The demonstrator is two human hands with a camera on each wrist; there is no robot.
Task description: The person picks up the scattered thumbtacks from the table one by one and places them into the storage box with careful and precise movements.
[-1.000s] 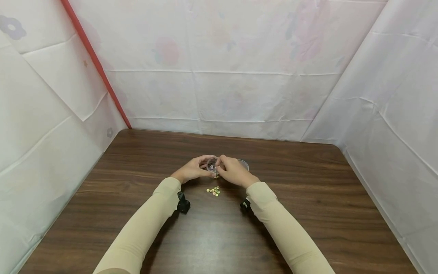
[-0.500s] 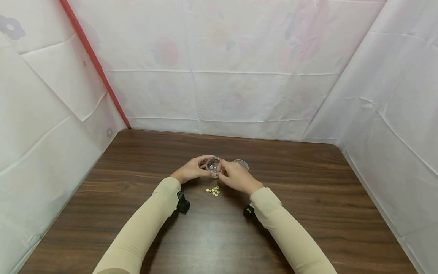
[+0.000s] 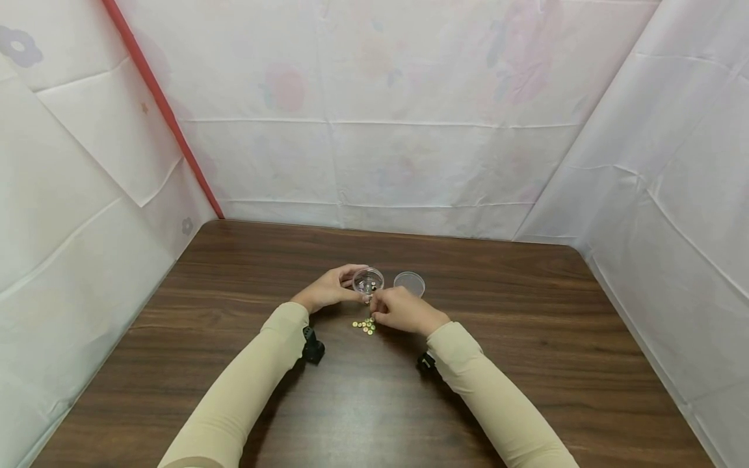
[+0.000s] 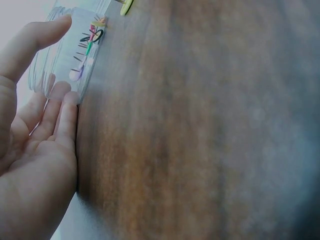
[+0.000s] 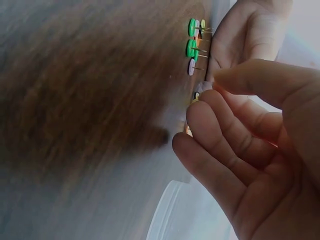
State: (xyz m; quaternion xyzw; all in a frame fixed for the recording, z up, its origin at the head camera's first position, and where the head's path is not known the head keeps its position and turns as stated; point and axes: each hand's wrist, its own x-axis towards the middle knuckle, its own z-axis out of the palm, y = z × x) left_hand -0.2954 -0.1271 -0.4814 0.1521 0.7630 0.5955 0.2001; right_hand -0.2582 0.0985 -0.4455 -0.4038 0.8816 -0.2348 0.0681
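My left hand (image 3: 330, 289) curls its thumb and fingers around a clear round tub (image 3: 368, 282), which stands lidless on the table. Several colourful thumbtacks (image 4: 92, 37) lie at its bottom in the left wrist view. Near me, a small cluster of thumbtacks (image 3: 364, 325) lies on the wood, points up in the right wrist view. My right hand (image 3: 405, 311) hovers at the cluster's right edge, fingers loosely bent, thumb close to the index finger. Nothing shows between those fingertips. Another thumbtack (image 3: 367, 301) sits beside the tub, partly hidden by my hand.
A clear round lid (image 3: 409, 283) lies right of the tub, just beyond my right hand. The brown wooden table (image 3: 497, 312) extends on both sides. White patterned cloth (image 3: 374, 162) hangs behind it and at the sides.
My right hand has come from over the tub's mouth towards me, down to the thumbtack cluster. The lid and tub contents now show more fully. The left hand keeps its hold.
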